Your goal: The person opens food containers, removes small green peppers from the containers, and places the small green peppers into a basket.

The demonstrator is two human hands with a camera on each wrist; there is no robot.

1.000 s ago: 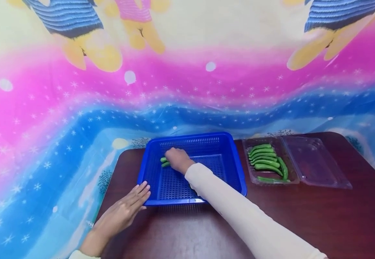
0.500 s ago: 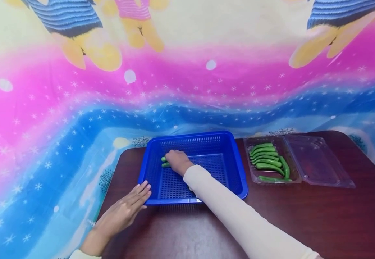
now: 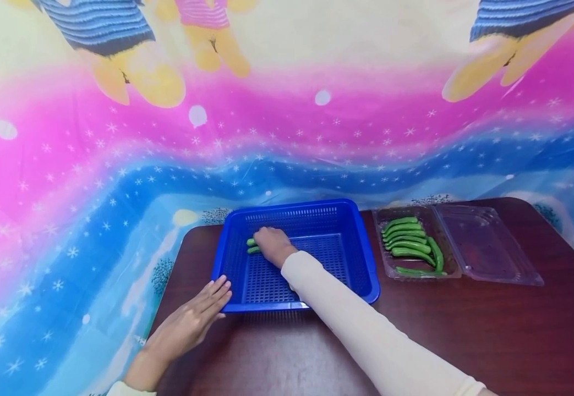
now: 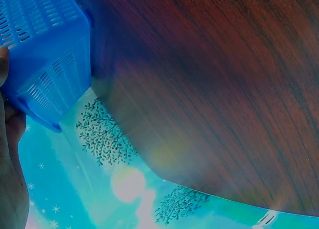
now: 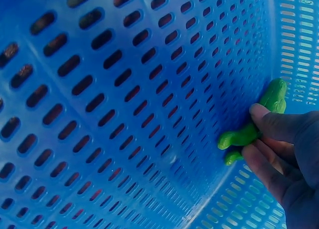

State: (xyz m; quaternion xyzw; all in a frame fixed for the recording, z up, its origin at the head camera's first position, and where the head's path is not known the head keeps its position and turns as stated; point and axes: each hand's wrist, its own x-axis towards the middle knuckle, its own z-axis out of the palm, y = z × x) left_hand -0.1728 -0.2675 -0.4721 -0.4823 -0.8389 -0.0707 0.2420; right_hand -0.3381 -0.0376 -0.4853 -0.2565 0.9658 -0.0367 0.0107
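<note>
In the head view my right hand (image 3: 273, 245) reaches into the blue plastic basket (image 3: 294, 307), near its far left side. The right wrist view shows its thumb and fingers pinching a long green chili pepper (image 5: 238, 137), low by the basket's perforated surface. Just beside it the tip of a second green pepper (image 5: 233, 158) shows; most of that one is hidden behind the fingers. My left hand (image 3: 190, 319) rests on the basket's near left corner with its fingers straight. At the edge of the left wrist view, part of that hand (image 4: 11, 154) touches the basket's outside (image 4: 57, 64).
Right of the basket, a clear plastic box (image 3: 452, 270) holds several green peppers (image 3: 408, 242). Its hinged lid (image 3: 495, 247) lies open to the right. The dark wooden table (image 3: 465, 330) has a patterned cloth (image 3: 287, 126) behind it and along its left side.
The right hand stays over the same spot in the basket, with only a slight shift. The left hand keeps its place on the corner, and the box looks unchanged.
</note>
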